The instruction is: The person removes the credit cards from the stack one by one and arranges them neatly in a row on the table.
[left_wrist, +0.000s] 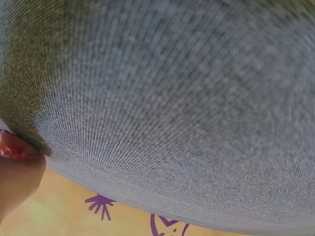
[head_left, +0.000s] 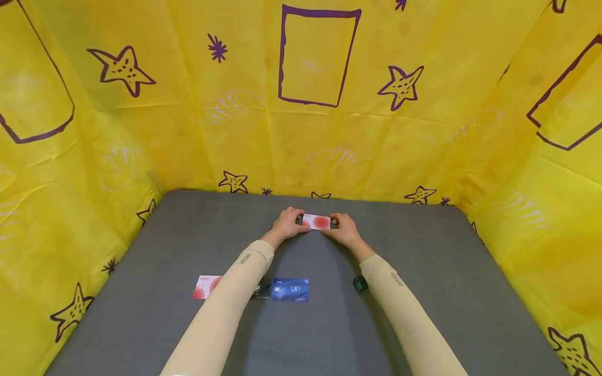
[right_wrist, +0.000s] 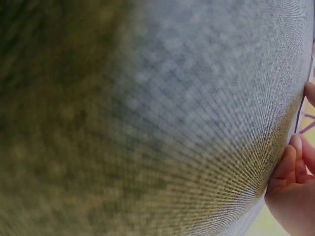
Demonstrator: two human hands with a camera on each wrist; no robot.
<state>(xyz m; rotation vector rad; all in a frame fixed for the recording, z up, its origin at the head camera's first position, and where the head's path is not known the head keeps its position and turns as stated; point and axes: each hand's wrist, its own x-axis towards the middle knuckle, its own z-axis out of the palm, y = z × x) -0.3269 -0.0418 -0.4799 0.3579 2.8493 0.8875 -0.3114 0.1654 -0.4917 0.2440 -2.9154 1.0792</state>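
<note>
A white card with red circles (head_left: 316, 222) is at the far middle of the grey table, its printed face up. My left hand (head_left: 287, 223) pinches its left end, thumb at the near edge and fingers curled beyond. At the right end my right hand (head_left: 344, 228) holds it likewise. The left wrist view catches only part of the left hand (left_wrist: 19, 169) at its left edge; the card is hidden there. Fingers of the right hand (right_wrist: 293, 182) appear at the right edge of the right wrist view, bent close to the tabletop.
Nearer on the table (head_left: 324, 339) lie a white-and-red card (head_left: 203, 287), a black card (head_left: 263, 290) and a blue VIP card (head_left: 296, 293) in a row. The left sleeve partly covers the first two. A small black-and-green object (head_left: 360, 284) sits beside the right sleeve. Yellow patterned cloth (head_left: 254, 136) surrounds the table.
</note>
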